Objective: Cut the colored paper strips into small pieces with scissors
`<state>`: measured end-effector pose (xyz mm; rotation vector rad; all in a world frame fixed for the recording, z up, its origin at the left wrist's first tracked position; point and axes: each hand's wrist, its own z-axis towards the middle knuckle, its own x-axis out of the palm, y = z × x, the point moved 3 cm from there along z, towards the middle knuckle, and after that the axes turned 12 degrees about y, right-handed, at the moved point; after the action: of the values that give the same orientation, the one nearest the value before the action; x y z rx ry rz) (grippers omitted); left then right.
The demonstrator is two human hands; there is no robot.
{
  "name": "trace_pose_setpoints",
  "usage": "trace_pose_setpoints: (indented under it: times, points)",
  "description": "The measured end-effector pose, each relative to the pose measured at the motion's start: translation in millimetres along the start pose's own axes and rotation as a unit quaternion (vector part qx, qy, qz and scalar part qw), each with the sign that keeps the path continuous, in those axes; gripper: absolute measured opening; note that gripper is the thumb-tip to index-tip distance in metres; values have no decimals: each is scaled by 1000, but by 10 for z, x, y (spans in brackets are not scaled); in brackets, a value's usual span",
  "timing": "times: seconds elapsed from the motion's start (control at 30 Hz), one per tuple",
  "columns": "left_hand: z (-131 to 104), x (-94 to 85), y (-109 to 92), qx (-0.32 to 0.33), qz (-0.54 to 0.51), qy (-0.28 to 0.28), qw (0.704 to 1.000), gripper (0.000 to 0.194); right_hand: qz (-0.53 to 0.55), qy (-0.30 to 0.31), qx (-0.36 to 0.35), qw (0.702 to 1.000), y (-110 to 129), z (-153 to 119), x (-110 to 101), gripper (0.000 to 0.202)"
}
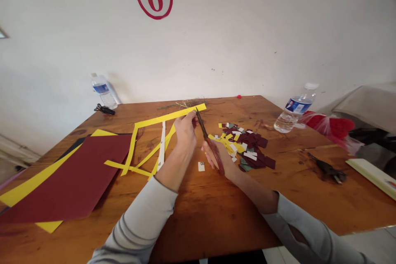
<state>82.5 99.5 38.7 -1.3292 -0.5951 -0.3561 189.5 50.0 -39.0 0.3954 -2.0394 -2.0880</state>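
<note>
Sleeves lead to my hands over the tabletop (198,210): left hand (185,130) fingers pinch a yellow strip (173,116); right hand (220,157) grips red scissors (210,144) beside paper scraps (247,148).

Wooden table (216,210), maroon sheet (74,177), yellow strips (148,132), paper scraps (247,148), two water bottles (293,109), black scissors (104,109)
</note>
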Motion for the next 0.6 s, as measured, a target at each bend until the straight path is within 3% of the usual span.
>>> trace_pose_setpoints:
  times: [0.1, 0.3, 0.6]
  points:
    - [1, 2, -3, -3, 0, 1, 1000, 15, -8, -13, -2, 1000, 9, -3, 4, 48]
    - [9, 3, -1, -6, 13, 5, 1000, 19, 3, 27, -3, 1000, 22, -20, 20, 44]
    - [4, 15, 4, -7, 3, 7, 1000, 16, -54, -17, -21, 998, -84, 14, -43, 47]
